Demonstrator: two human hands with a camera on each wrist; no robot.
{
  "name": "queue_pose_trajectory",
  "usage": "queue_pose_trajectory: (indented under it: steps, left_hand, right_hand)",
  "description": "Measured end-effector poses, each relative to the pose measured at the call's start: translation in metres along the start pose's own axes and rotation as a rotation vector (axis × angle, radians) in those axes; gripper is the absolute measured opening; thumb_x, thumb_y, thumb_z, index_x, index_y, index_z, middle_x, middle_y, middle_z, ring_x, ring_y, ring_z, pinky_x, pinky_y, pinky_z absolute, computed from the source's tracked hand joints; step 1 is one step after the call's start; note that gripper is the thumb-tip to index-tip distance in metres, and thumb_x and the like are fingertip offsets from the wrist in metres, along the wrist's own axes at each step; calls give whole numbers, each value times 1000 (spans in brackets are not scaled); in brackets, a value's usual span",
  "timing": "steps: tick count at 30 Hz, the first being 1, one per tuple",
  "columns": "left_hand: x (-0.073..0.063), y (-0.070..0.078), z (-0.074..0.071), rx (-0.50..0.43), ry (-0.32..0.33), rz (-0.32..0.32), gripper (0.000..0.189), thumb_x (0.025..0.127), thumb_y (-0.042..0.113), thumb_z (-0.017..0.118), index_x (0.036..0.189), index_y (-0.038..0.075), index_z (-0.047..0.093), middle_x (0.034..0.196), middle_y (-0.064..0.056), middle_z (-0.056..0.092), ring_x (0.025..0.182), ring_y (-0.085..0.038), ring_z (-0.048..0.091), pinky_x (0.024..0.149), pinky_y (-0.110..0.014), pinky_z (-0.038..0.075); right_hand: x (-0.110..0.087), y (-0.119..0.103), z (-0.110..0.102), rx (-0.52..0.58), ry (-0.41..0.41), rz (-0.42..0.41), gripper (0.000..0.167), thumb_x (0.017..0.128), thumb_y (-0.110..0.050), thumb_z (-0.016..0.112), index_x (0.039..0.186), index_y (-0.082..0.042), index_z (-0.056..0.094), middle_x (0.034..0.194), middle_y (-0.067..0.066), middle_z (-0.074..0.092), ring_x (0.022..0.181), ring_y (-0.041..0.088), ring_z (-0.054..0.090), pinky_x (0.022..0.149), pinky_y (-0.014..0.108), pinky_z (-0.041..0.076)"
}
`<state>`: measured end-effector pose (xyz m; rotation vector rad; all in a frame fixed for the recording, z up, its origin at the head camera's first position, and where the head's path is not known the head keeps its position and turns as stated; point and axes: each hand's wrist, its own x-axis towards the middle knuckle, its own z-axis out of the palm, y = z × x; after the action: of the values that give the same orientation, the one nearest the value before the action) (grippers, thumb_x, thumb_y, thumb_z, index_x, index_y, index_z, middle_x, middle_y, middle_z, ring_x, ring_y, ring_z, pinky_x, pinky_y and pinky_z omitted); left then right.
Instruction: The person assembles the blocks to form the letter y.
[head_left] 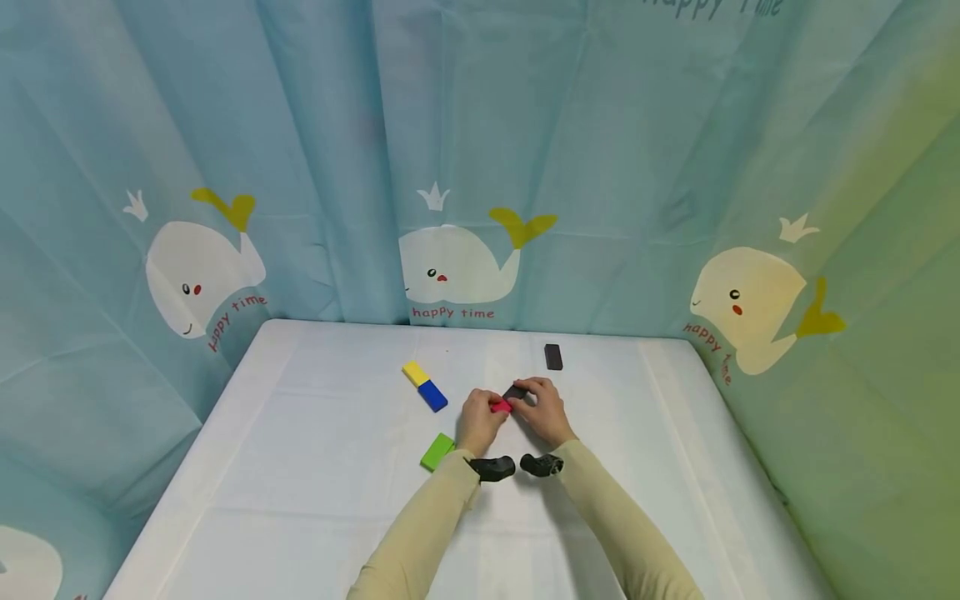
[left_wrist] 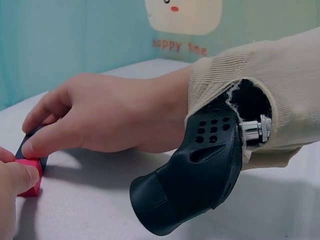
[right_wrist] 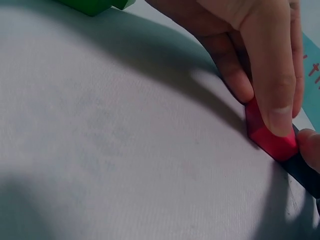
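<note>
My left hand point(head_left: 481, 419) pinches the red block point(head_left: 502, 406) and my right hand point(head_left: 547, 410) pinches the near black block point(head_left: 514, 392), the two blocks touching on the white table point(head_left: 300, 483). Green block point(head_left: 437, 451) beside my left wrist; yellow block point(head_left: 415, 373) touches blue block point(head_left: 432, 396), left of my hands; far black block point(head_left: 553, 357) beyond them.

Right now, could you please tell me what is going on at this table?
A person's left hand pinches a red block while the right hand holds a black block against it. To their left, a yellow block and a blue block lie end to end; another black block lies apart, farther away.
</note>
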<state>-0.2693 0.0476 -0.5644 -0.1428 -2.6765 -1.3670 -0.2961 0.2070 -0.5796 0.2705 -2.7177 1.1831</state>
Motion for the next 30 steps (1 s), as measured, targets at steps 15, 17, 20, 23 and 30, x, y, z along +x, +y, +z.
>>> queue_pose_trajectory:
  steps: [15, 17, 20, 23, 30]
  left_hand:
    - [3, -6, 3, -18, 11, 22, 19, 79, 9, 80, 95, 5, 71, 91, -4, 60, 82, -16, 58, 74, -31, 49]
    - [3, -9, 5, -12, 33, 70, 18, 79, 12, 80, 94, 7, 71, 88, -3, 59, 78, -14, 57, 70, -28, 48]
    - [2, -7, 6, -16, 32, 79, 18, 79, 11, 80, 93, 7, 70, 87, -3, 59, 77, -13, 56, 68, -28, 47]
    - [1, -3, 4, -31, -5, 23, 18, 80, 10, 80, 96, 6, 71, 91, -4, 61, 80, -14, 58, 72, -29, 49]
    - [3, -2, 2, -75, -4, -3, 19, 80, 4, 79, 97, 3, 70, 91, -7, 61, 82, -17, 57, 72, -28, 48]
  right_hand:
    - [6, 4, -1, -28, -28, -18, 38, 89, -21, 73, 122, -3, 67, 121, 21, 54, 113, 37, 51, 95, 56, 39]
    - [7, 4, -5, -11, -38, -33, 37, 88, -20, 73, 121, -2, 67, 119, 21, 55, 110, 36, 53, 93, 52, 42]
    - [8, 6, -12, -5, -45, -52, 37, 89, -18, 73, 121, -1, 67, 117, 21, 57, 103, 35, 57, 89, 51, 44]
    - [11, 9, -20, 5, -21, -33, 38, 91, -20, 71, 123, -1, 65, 117, 21, 57, 100, 34, 59, 87, 50, 46]
    - [31, 23, -33, 138, 159, 86, 40, 96, -23, 65, 128, 0, 61, 122, 22, 55, 106, 35, 57, 93, 48, 45]
